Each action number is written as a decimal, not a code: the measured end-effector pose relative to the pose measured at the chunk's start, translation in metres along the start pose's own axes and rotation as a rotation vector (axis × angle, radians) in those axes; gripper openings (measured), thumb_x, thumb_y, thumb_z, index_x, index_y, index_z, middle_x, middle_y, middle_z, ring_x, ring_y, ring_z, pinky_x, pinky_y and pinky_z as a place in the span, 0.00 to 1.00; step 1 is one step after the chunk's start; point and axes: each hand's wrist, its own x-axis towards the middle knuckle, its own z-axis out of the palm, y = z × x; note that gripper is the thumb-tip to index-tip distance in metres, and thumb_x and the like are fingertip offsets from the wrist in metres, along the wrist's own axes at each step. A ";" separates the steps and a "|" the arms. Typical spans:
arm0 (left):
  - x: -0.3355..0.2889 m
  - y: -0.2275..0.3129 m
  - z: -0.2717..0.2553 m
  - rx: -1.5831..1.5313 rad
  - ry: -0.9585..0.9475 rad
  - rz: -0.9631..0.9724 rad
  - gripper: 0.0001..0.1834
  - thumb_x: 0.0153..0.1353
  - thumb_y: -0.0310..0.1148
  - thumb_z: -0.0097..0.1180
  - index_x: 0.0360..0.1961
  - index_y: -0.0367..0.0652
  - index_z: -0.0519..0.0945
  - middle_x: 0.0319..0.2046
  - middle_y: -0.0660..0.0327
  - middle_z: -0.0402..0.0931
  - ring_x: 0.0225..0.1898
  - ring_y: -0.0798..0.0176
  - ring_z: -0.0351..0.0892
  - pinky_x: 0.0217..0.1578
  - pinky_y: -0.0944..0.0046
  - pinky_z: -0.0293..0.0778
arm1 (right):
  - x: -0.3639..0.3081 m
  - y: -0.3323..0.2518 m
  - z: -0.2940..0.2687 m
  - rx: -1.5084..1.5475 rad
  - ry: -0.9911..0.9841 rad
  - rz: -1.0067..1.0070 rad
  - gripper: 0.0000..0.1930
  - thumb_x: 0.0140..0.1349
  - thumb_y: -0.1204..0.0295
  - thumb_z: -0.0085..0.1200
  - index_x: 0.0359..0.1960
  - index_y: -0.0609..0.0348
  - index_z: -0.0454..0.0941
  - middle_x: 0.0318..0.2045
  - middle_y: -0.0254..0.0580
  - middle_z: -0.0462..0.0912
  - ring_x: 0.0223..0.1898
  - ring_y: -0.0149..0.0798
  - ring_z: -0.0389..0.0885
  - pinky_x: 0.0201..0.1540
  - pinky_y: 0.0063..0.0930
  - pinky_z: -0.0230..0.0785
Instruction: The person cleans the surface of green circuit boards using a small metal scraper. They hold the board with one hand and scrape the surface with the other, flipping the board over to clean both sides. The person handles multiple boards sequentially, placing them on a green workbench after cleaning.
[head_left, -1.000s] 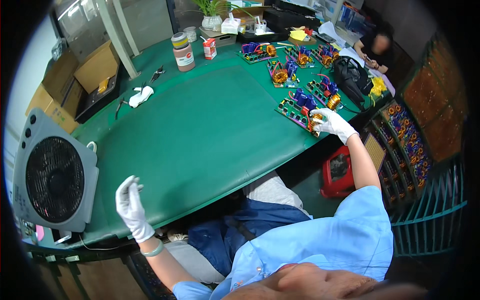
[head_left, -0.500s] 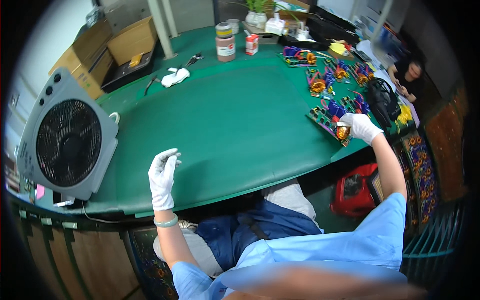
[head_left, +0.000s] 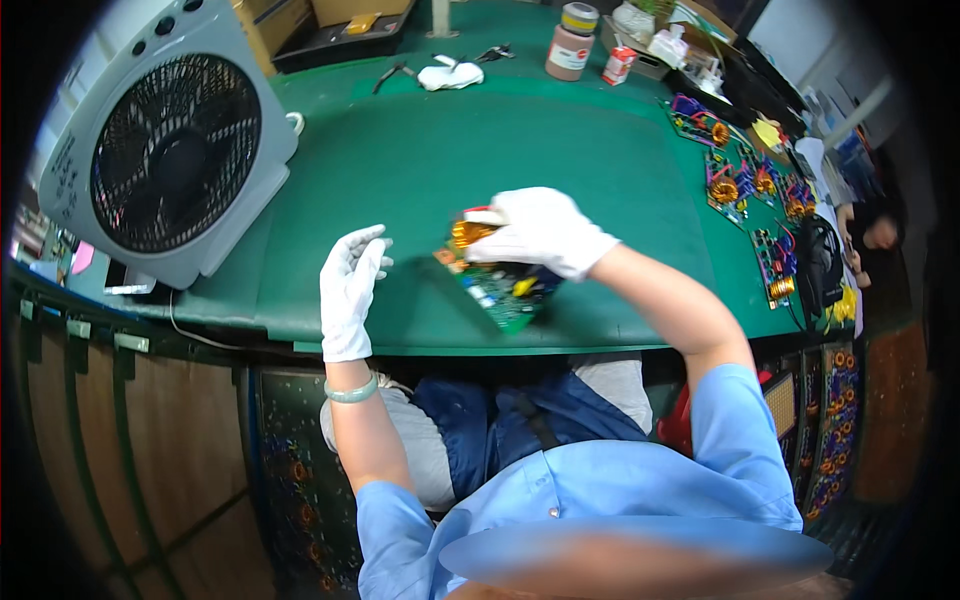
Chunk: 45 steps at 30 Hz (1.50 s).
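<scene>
My right hand, in a white glove, grips a green circuit board by the copper-wound coil at its upper left. The board is tilted over the middle of the green table mat; my palm and fingers hide part of its components. To its left, my left hand, also gloved and with a pale bangle at the wrist, hangs over the mat. Its fingers are partly curled and apart, with nothing in them, and a gap separates it from the board.
A grey box fan stands at the left edge. Several similar circuit boards lie at the right beside a black bag. Toward the back are a white cloth, a jar and a small red carton. Another person sits at far right.
My right hand has lifted a circuit board from the group at the right and carried it left to the middle of the mat. The view has shifted; my left hand stays at the left.
</scene>
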 end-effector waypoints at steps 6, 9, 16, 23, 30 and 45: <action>-0.011 0.000 -0.013 0.020 0.080 0.027 0.19 0.68 0.37 0.58 0.55 0.37 0.78 0.45 0.60 0.83 0.40 0.72 0.80 0.36 0.72 0.73 | 0.051 -0.028 0.043 0.323 -0.041 -0.146 0.22 0.63 0.57 0.59 0.46 0.67 0.82 0.35 0.49 0.85 0.38 0.40 0.84 0.45 0.29 0.74; -0.010 -0.007 -0.010 0.142 0.030 0.190 0.19 0.63 0.35 0.62 0.53 0.38 0.81 0.47 0.55 0.82 0.49 0.62 0.80 0.51 0.63 0.74 | 0.050 0.017 0.017 0.680 0.096 0.114 0.18 0.64 0.69 0.58 0.54 0.64 0.80 0.43 0.40 0.85 0.43 0.27 0.82 0.49 0.22 0.74; -0.003 -0.007 0.013 0.399 -0.050 0.536 0.15 0.60 0.31 0.60 0.49 0.42 0.82 0.52 0.50 0.79 0.55 0.50 0.77 0.58 0.55 0.70 | 0.030 0.052 0.036 0.279 0.026 -0.041 0.20 0.60 0.71 0.63 0.55 0.58 0.80 0.41 0.43 0.84 0.43 0.40 0.83 0.50 0.26 0.73; 0.015 -0.010 0.021 0.373 -0.141 0.503 0.10 0.63 0.32 0.57 0.43 0.40 0.83 0.48 0.51 0.81 0.51 0.50 0.79 0.56 0.55 0.72 | 0.016 0.057 0.031 0.231 0.109 -0.045 0.12 0.58 0.72 0.64 0.43 0.62 0.83 0.38 0.46 0.82 0.38 0.45 0.82 0.43 0.32 0.74; 0.023 -0.009 0.017 0.406 -0.128 0.499 0.13 0.65 0.39 0.56 0.39 0.39 0.84 0.45 0.48 0.82 0.52 0.49 0.79 0.56 0.54 0.71 | 0.009 0.068 0.029 0.219 0.085 -0.201 0.11 0.57 0.79 0.57 0.42 0.62 0.83 0.41 0.47 0.81 0.44 0.49 0.80 0.47 0.33 0.73; 0.011 0.010 0.058 1.038 0.009 0.640 0.18 0.50 0.33 0.63 0.44 0.43 0.82 0.61 0.46 0.68 0.58 0.44 0.70 0.60 0.46 0.66 | -0.004 0.090 0.054 0.847 0.114 0.039 0.13 0.65 0.76 0.52 0.48 0.71 0.78 0.47 0.47 0.82 0.42 0.28 0.76 0.51 0.27 0.70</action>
